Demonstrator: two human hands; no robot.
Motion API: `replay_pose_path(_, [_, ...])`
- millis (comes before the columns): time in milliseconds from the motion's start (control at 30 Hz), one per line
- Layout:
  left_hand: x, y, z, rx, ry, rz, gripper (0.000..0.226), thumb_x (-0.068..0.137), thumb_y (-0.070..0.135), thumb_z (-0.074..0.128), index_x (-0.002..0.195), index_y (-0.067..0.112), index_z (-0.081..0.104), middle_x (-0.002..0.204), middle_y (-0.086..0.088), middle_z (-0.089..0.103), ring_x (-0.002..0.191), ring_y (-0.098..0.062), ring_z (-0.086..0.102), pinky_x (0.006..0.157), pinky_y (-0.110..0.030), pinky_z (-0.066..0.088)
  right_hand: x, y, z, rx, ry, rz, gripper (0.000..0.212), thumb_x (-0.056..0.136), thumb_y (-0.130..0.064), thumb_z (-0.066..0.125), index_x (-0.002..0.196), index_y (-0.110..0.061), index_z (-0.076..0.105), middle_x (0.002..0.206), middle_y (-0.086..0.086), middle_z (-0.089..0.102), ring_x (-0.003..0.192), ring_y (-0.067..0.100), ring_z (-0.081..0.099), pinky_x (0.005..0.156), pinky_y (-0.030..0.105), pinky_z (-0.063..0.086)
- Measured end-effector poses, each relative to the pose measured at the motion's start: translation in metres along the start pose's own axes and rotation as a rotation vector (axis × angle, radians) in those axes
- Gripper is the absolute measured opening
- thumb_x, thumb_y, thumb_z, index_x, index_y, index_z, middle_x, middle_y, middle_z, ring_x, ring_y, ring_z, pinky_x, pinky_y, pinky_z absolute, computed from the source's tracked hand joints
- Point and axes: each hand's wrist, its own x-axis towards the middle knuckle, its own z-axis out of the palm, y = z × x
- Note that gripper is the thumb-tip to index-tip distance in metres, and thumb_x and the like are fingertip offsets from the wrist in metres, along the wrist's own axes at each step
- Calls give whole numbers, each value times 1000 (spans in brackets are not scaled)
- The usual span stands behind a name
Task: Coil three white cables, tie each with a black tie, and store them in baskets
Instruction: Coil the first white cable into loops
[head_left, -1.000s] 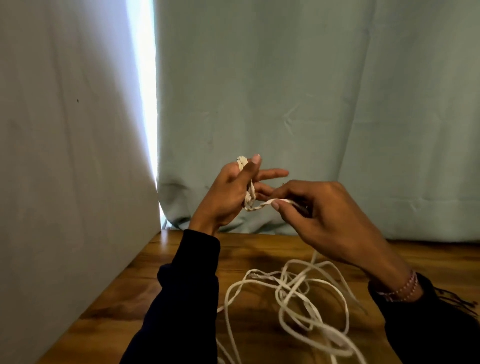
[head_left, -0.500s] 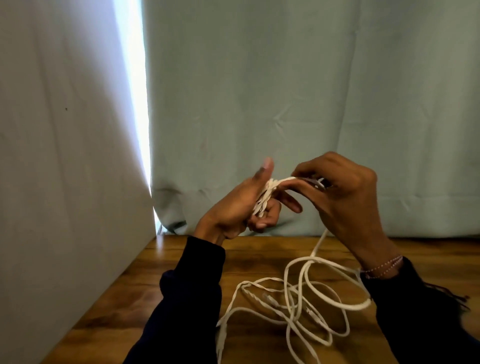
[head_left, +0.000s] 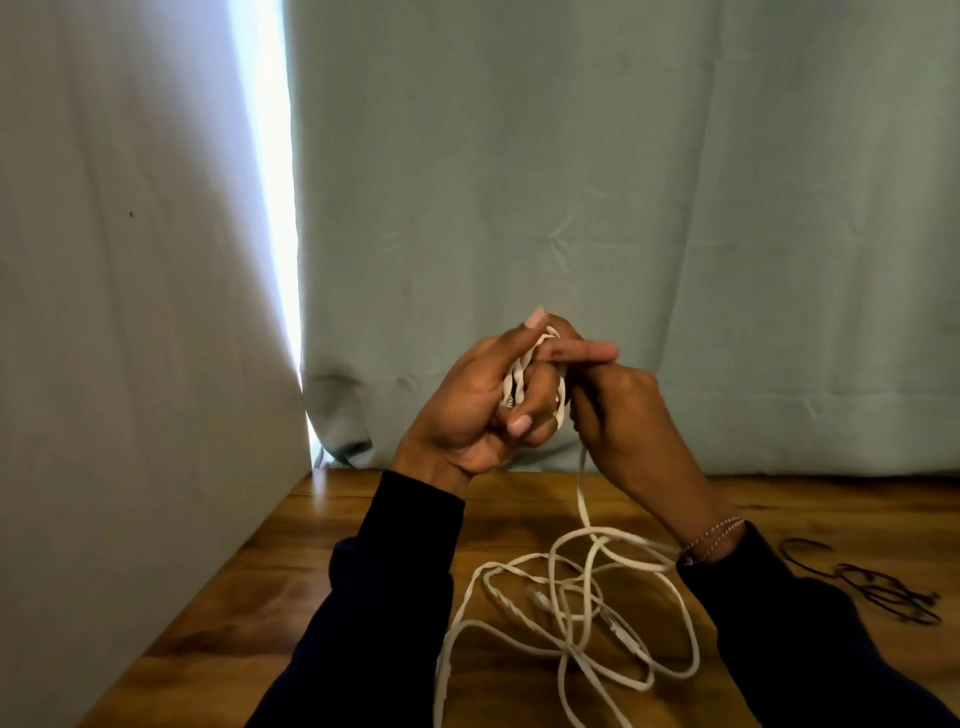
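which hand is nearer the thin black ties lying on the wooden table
Right. The right hand is raised on the same side as the thin black ties, which lie beyond its sleeve; the left hand is further over.

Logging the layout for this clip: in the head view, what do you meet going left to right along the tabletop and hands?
Left hand → coil of white cable it grips → right hand → black ties lying on the wooden table.

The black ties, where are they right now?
In the head view the black ties lie on the wooden table at the far right, just beyond the right sleeve, untouched and apart from the loose white cable.
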Motion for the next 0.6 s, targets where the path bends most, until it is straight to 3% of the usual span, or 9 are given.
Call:
replay_pose_path(100, [4, -3, -3, -30, 94, 60, 60, 103, 33, 31, 135, -17, 41, 68, -10, 73, 28, 0, 31, 33, -15, 28, -2, -5, 9, -16, -163, 63, 47, 96, 5, 52, 141, -3, 48, 88, -7, 57, 74, 9, 61, 68, 6, 45])
replay_pose_path(167, [5, -5, -1, -59, 112, 85, 60, 101, 34, 36, 135, -15, 41, 103, -20, 75, 29, -1, 40, 36, -15, 38, -4, -7, 10, 34, -276, 151, 30, 97, 1, 50, 125, -7, 57, 95, -2, 65, 84, 13, 66, 73, 19, 50])
replay_pose_path(233, [5, -3, 1, -86, 128, 105, 59, 99, 34, 42, 135, -13, 40, 120, -23, 69, 38, -5, 55, 43, -19, 49, -6, -10, 9, 91, -369, 226, 16, 101, -6, 47, 109, -15, 57, 85, -4, 66, 75, 7, 64, 69, 23, 49])
replay_pose_path(300, [5, -1, 0, -112, 148, 131, 58, 101, 33, 40, 138, -11, 38, 126, -23, 66, 75, -22, 76, 66, -31, 61, -6, -14, 6, 89, -471, 272, 17, 104, -15, 43, 97, -19, 57, 78, -6, 63, 64, 3, 59, 65, 23, 47])
replay_pose_path(367, [3, 2, -6, -96, 201, 169, 59, 104, 32, 36, 142, -12, 33, 134, -24, 61, 114, -36, 67, 89, -46, 58, -7, -20, 3, 72, -579, 275, 19, 107, -26, 40, 97, -19, 55, 76, -3, 66, 59, 2, 59, 61, 23, 46])
replay_pose_path(400, [2, 4, -10, -91, 225, 188, 60, 105, 32, 36, 144, -13, 30, 137, -25, 58, 123, -38, 61, 94, -51, 55, -8, -24, 3, 52, -622, 252, 20, 107, -29, 39, 100, -19, 54, 76, -2, 67, 59, 2, 60, 60, 23, 48])
replay_pose_path(533, [0, 5, -21, 17, 354, 194, 58, 105, 30, 39, 146, -11, 30, 141, -23, 56, 129, -37, 57, 96, -55, 54, -8, -34, -4, -86, -593, 140, 25, 106, -33, 42, 92, -19, 58, 73, 0, 64, 65, 11, 60, 70, 41, 56])
replay_pose_path(600, [1, 3, -17, 93, 416, 178, 53, 107, 29, 38, 145, -7, 32, 142, -21, 56, 129, -36, 57, 97, -55, 53, -7, -36, -13, -120, -618, 123, 25, 104, -34, 46, 90, -19, 61, 74, 0, 64, 65, 11, 59, 70, 41, 56])
